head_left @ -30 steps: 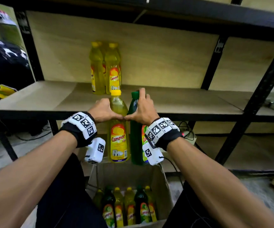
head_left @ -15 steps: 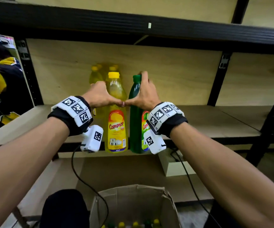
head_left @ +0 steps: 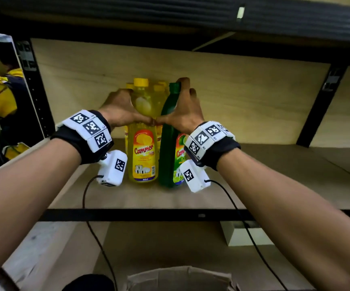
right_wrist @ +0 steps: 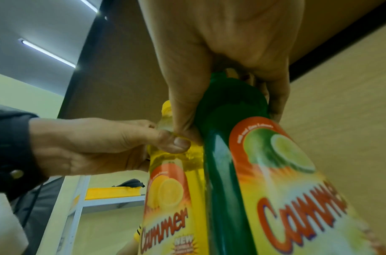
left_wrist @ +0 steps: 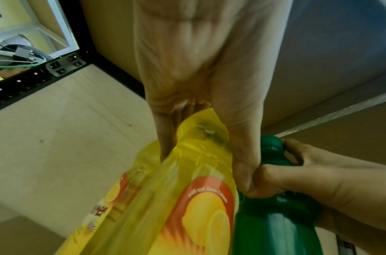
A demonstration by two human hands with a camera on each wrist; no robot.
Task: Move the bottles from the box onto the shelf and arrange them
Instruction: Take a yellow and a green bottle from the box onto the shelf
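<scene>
My left hand point(head_left: 123, 110) grips the shoulder of a yellow Cammer bottle point(head_left: 142, 152), seen close in the left wrist view as the yellow bottle point(left_wrist: 187, 198). My right hand point(head_left: 182, 110) grips the neck of a dark green Cammer bottle point(head_left: 168, 148), the green bottle point(right_wrist: 229, 138) in the right wrist view. Both bottles stand upright side by side, low over or on the wooden shelf point(head_left: 148, 198); I cannot tell if they touch it. My thumbs meet between them. More yellow bottles point(head_left: 159, 91) stand behind on the shelf. The cardboard box point(head_left: 180, 278) sits below.
Black steel uprights point(head_left: 321, 106) and a black front rail point(head_left: 148, 215) frame the shelf; another shelf board point(head_left: 190, 15) runs close overhead. Bare shelf board extends to the right. Black cables point(head_left: 94, 227) hang from my wrist cameras. A person in yellow point(head_left: 0, 97) is at the left.
Both hands carried the two bottles up from above the box and forward into the shelf bay, close in front of the yellow bottles standing there. The box has dropped to the view's bottom edge.
</scene>
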